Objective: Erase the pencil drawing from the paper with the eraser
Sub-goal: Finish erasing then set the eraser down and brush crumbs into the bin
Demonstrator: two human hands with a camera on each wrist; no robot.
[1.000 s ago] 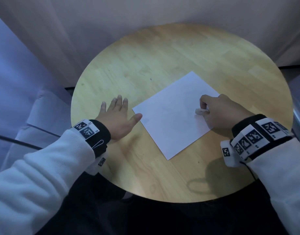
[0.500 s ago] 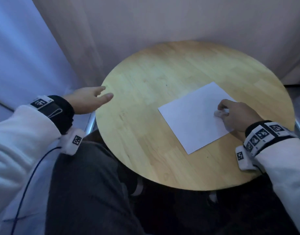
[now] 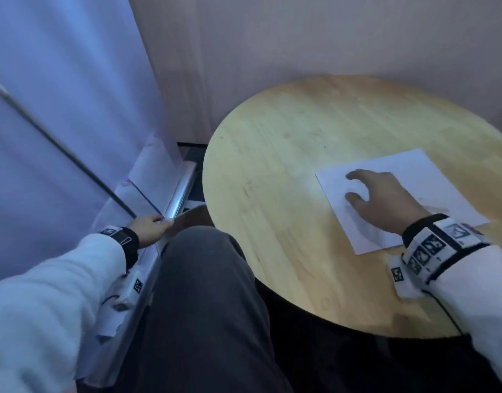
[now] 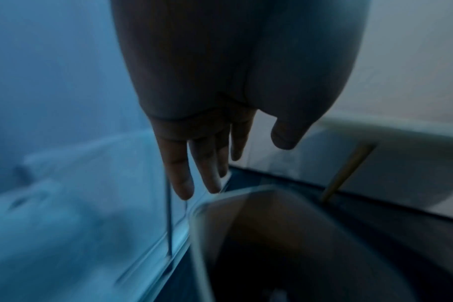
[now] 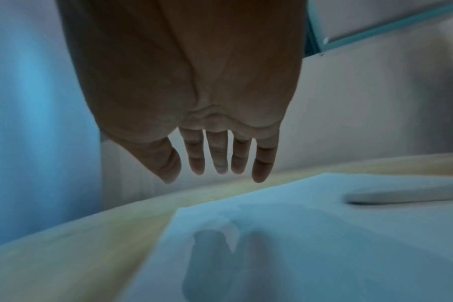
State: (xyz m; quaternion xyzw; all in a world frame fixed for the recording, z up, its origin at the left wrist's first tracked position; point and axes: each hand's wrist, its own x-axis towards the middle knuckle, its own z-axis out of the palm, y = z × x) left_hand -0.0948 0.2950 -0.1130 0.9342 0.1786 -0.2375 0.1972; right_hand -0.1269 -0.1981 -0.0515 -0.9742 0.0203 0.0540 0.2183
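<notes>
Head view looks down over the table [image 3: 272, 171]; wrist views look along each hand, right sharing the paper [image 5: 323, 235].

I see a round wooden table [image 3: 286, 165] against a pale curtain [image 3: 272, 52]. To its left, a bluish sheet [image 3: 59, 95] hangs behind a thin dark rod [image 3: 59, 146] that slants down toward a shiny metal rail [image 3: 181, 191]. Dark trousers [image 3: 204, 307] fill the lower middle of my head view.

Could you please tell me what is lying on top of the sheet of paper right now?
The eraser lies on the paper. The right hand, fingers spread, is over the sheet; contact is unclear. No pencil drawing shows; the hand covers part of the sheet.
</notes>
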